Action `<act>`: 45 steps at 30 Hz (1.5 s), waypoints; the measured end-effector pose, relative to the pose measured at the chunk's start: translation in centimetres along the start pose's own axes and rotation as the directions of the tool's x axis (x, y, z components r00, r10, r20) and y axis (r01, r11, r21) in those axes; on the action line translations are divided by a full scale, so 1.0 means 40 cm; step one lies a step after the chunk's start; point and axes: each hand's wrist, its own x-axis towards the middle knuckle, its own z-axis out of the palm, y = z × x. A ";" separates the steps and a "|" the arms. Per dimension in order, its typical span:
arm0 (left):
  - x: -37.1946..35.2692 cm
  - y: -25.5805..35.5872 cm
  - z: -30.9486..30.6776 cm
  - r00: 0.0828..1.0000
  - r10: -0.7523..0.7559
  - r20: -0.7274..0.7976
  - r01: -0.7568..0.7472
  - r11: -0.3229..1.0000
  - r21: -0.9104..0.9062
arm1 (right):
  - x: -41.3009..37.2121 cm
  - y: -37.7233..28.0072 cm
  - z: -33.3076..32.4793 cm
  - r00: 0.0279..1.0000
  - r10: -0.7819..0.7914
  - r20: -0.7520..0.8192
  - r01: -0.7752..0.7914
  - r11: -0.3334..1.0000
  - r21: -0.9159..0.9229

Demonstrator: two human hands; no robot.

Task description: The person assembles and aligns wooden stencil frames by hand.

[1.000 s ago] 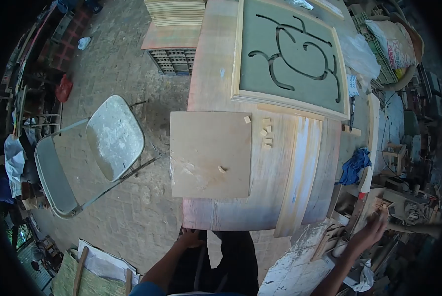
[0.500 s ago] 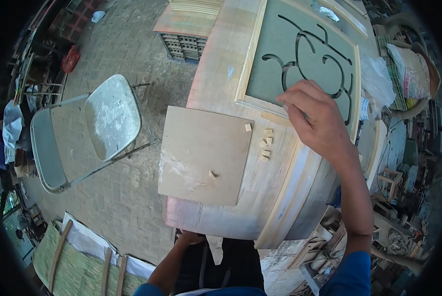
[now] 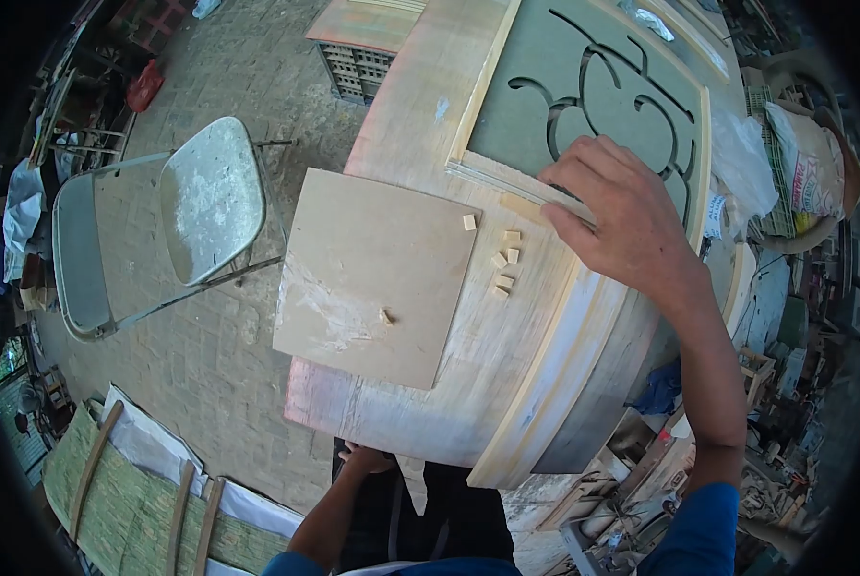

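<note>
A framed grey-green panel (image 3: 521,120) with curling cut-out slots lies on the pale wooden tabletop (image 3: 392,139). My right hand (image 3: 632,216) reaches over its near rail, thumb on the outer side and bent fingers on the inner side, closed about the rail. Whether a small piece is under the fingertips is hidden. Several small wood blocks (image 3: 513,236) lie just left of this hand. A tan board (image 3: 372,259) carries one more block (image 3: 469,223) and a small dab-like lump (image 3: 386,316). My left hand (image 3: 368,459) rests low against my dark trousers by the table edge, fingers mostly hidden.
A paint-spotted folding chair (image 3: 214,197) stands on the paved floor to the left. Long wooden strips (image 3: 536,384) run along the table's right side. Plastic bags (image 3: 742,158) and a sack (image 3: 809,158) are at right. A green sheet with battens (image 3: 142,490) lies lower left.
My right hand has opened from a pinch above the frame's corner area and settled around the near rail. The view has shifted slightly. My left hand stays low.
</note>
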 end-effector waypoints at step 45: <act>-0.065 0.010 -0.013 0.998 -0.051 -0.035 0.045 0.989 -0.140 | 0.058 -0.046 0.050 0.999 0.024 -0.048 -0.023 1.000 0.016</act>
